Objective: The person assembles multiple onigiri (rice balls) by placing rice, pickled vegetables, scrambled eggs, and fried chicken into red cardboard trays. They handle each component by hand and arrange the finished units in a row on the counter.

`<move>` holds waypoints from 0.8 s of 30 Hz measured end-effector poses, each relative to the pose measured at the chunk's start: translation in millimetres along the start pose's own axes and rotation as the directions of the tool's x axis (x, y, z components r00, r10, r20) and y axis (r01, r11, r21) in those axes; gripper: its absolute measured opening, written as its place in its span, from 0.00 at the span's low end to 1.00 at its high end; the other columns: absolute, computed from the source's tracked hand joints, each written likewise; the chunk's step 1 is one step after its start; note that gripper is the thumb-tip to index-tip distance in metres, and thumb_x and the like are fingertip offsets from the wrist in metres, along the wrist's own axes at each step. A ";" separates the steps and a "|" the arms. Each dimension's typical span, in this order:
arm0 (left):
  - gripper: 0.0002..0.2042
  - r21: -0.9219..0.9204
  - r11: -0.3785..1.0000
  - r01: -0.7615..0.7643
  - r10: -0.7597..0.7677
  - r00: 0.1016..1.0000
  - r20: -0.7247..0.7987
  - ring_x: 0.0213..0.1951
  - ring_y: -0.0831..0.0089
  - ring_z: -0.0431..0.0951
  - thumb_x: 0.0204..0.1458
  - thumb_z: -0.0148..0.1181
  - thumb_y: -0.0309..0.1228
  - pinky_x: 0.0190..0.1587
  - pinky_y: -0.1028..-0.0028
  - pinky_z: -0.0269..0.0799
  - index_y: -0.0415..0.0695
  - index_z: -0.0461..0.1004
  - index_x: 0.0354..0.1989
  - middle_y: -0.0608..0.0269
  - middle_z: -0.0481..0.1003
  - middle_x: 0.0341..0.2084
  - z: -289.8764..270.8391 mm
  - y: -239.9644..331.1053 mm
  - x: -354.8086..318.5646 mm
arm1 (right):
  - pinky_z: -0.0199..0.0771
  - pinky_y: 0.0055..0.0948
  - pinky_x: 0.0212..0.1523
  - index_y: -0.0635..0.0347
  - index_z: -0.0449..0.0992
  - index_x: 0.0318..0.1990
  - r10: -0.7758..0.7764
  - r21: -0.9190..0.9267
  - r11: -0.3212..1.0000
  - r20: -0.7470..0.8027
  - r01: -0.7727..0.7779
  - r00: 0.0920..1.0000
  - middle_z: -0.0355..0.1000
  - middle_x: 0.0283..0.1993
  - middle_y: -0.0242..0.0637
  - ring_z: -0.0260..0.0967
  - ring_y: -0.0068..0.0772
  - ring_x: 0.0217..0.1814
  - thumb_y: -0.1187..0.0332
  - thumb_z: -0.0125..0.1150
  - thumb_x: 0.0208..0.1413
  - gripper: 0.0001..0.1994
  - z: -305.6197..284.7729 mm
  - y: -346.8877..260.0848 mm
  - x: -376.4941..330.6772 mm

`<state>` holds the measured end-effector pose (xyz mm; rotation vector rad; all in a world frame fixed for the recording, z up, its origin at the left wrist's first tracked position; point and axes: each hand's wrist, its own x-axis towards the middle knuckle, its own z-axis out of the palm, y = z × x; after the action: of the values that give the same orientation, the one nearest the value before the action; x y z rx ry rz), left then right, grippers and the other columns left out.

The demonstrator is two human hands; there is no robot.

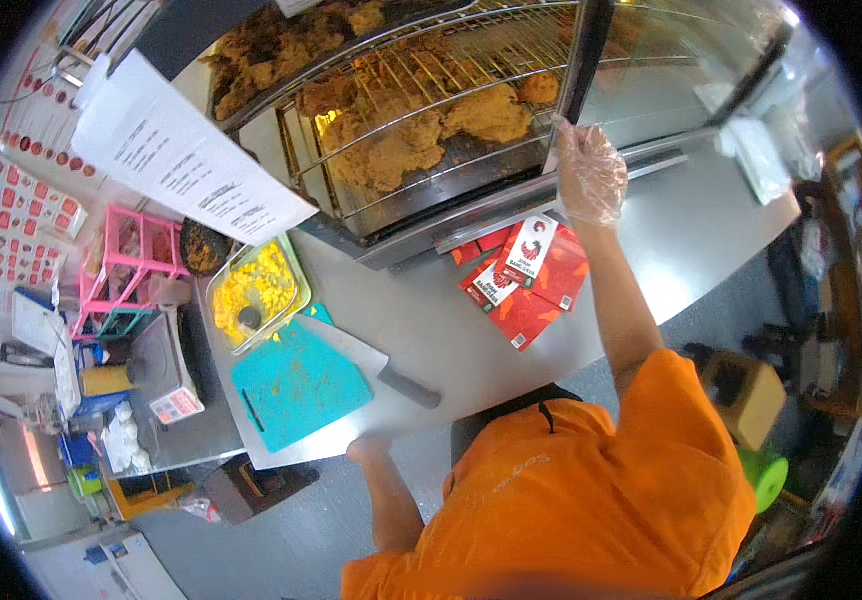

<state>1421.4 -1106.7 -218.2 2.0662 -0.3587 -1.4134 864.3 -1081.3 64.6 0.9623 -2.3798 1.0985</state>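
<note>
Glass door (673, 82), far edge of counter (401, 315) | we judge: door-handling step | right hand (592, 172) meets its frame (581, 72), fingers' grip unclear; left's unreadable | next likely needs steady sideways guiding

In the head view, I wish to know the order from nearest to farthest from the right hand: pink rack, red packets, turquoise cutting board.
From the gloved right hand:
1. Red packets, on the counter, below and slightly left.
2. Turquoise cutting board, farther left, lower.
3. Pink rack, far left.
</note>
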 end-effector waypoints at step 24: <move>0.16 0.628 -0.701 -0.338 -0.192 0.938 0.289 0.56 0.62 0.76 0.61 0.48 0.35 0.52 0.61 0.75 0.52 0.78 0.53 0.63 0.75 0.56 41.5 72.8 -59.2 | 0.74 0.37 0.54 0.62 0.70 0.54 0.294 0.468 0.832 0.079 -0.296 0.952 0.75 0.51 0.48 0.74 0.43 0.53 0.65 0.77 0.42 0.31 73.5 -75.0 18.3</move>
<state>1368.3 -1145.5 -139.6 2.4696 -3.5026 -0.7919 902.0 -1180.9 67.7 0.7399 -2.3584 1.8674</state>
